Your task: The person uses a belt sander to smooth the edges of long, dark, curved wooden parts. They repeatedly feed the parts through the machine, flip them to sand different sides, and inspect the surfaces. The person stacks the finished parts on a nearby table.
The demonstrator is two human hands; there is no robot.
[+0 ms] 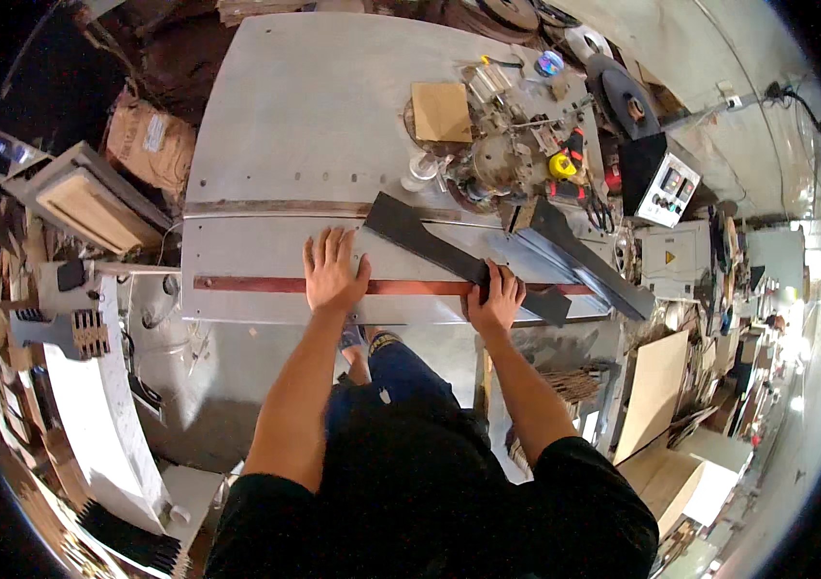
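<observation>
A person in a black shirt is leaning over a large grey metal worktable point(333, 106), both bare forearms reaching up from the lower edge of the view. The left hand point(333, 272) is lying flat with its fingers spread and extended, palm pressing down on the table's front section just above a long reddish-brown strip point(246, 284) that is running along the near edge; it is grasping nothing. The right hand point(497, 299) is resting on the lower part of a long, dark grey, flat shaped panel point(449, 253), fingers draped over its edge and curling lightly around it, so the hand is partly closed on the piece rather than clenched. That panel is lying diagonally across the front of the table, its wider end pointing up and left between the two hands and its narrower end passing under the right hand toward the table's right front corner. A second dark grey panel of similar shape point(584, 256) is lying just to the right of it, slanting down toward the table edge. Behind them, a clutter of small tools is sitting near a square brown cardboard piece point(441, 111) and a yellow tape measure point(561, 165). A grey control box with buttons point(666, 181) is standing beyond the table's right side.
</observation>
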